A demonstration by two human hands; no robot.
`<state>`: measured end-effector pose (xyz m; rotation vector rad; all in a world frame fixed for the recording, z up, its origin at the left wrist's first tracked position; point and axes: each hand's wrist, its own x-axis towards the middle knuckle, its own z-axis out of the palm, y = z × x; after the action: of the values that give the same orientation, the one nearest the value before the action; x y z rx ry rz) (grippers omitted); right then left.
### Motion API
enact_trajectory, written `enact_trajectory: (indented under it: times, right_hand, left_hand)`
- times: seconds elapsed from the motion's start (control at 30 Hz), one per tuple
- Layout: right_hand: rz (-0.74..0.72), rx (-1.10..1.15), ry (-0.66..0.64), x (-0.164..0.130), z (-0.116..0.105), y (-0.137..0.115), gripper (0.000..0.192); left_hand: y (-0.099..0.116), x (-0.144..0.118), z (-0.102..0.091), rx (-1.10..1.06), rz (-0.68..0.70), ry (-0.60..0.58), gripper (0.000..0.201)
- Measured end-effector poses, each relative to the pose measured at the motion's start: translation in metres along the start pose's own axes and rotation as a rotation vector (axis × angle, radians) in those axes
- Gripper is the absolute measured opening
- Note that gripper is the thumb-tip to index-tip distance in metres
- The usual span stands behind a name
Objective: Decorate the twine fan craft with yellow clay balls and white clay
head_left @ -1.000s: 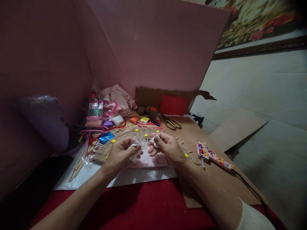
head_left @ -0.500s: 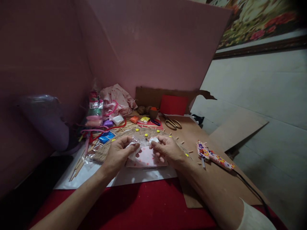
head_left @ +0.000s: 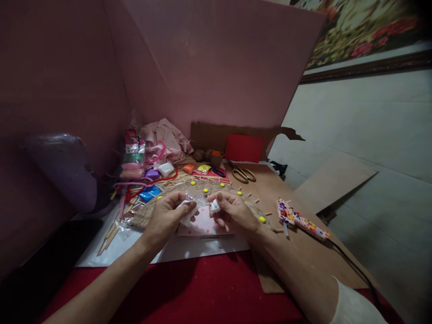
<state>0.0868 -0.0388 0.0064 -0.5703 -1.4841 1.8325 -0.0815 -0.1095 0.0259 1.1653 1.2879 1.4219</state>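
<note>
Left hand (head_left: 168,217) pinching clear wrapper (head_left: 189,208) of white clay, long axis slanting toward right hand (head_left: 232,212); right fingers pinched on small white clay lump (head_left: 215,206), above pink sheet (head_left: 202,225).

R hand (head_left: 232,211) dropped a bit and turned over since 1 s ago, so the white clay bit (head_left: 214,206) now sits under the fingers instead of on top. L hand (head_left: 167,216) w/ the clear wrapper (head_left: 195,198) crept slightly right.
</note>
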Motion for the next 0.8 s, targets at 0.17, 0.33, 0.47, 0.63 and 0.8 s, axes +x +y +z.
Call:
enact_trajectory:
  times: [0.17,0.33,0.47,0.63,0.8]
  right_hand:
    - [-0.149,0.065,0.126,0.000,0.001,-0.005,0.037]
    - [-0.270,-0.142,0.158,-0.004,0.003,-0.012,0.037]
    - [-0.345,-0.370,0.262,-0.007,0.001,-0.010,0.033]
    - [-0.411,-0.488,0.308,-0.010,0.004,-0.007,0.027]
    - [-0.507,-0.696,0.280,-0.012,0.009,-0.007,0.024]
  left_hand:
    - [-0.002,0.000,0.001,0.026,0.023,-0.041,0.023]
    - [-0.009,0.001,0.000,0.096,0.090,-0.095,0.018]
    - [-0.011,0.001,0.000,0.133,0.105,-0.130,0.015]
    - [-0.013,0.000,0.005,0.157,0.120,-0.228,0.010]
    - [-0.013,-0.002,0.008,0.140,0.102,-0.262,0.014]
